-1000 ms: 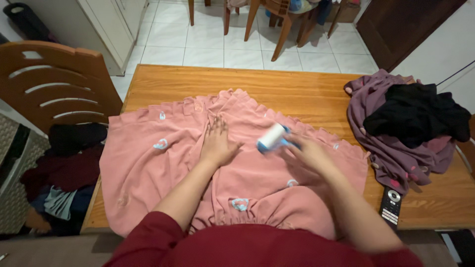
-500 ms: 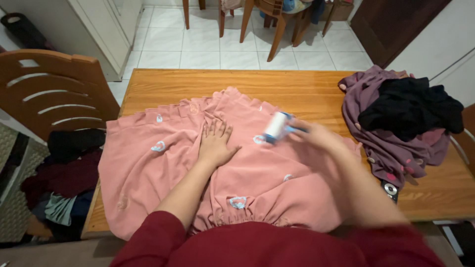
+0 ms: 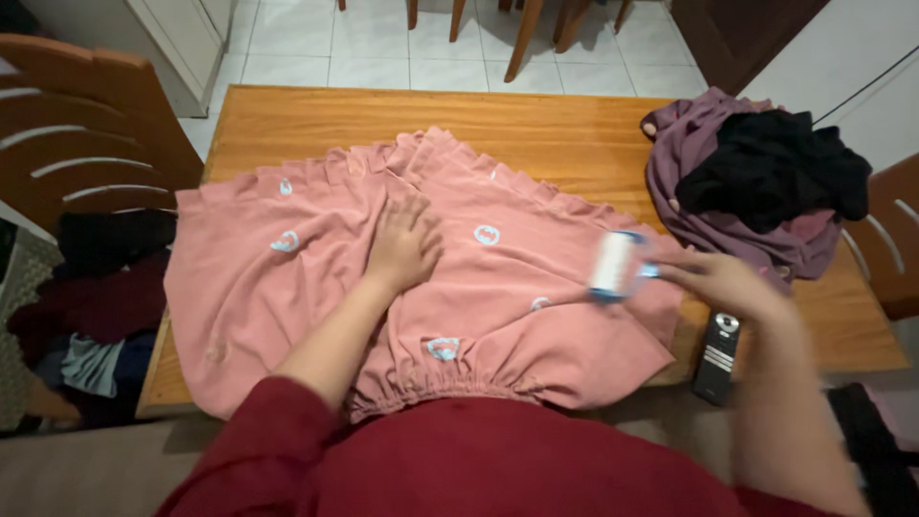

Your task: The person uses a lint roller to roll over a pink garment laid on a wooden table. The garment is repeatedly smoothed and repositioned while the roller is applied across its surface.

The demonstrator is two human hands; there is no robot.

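Left hand (image 3: 404,247) flat, fingers spread on pink skirt (image 3: 287,287); right hand (image 3: 725,283) gripping white lint roller (image 3: 613,265) near table's (image 3: 536,124) right edge.

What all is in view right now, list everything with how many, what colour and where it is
pink garment: one, salmon pink with small pale blue motifs, spread across the table's near half
lint roller: one, white roll with blue ends, on the garment's right edge
wooden table: one, orange-brown, centre
clothes pile: one, purple with black on top, table's right end
remote control: one, black, table's near right edge
wooden chairs: at least two, brown, left and right of the table
dark clothes heap: one, black, maroon and grey-blue, at left
left hand: flat on the garment
right hand: gripping the roller's handle
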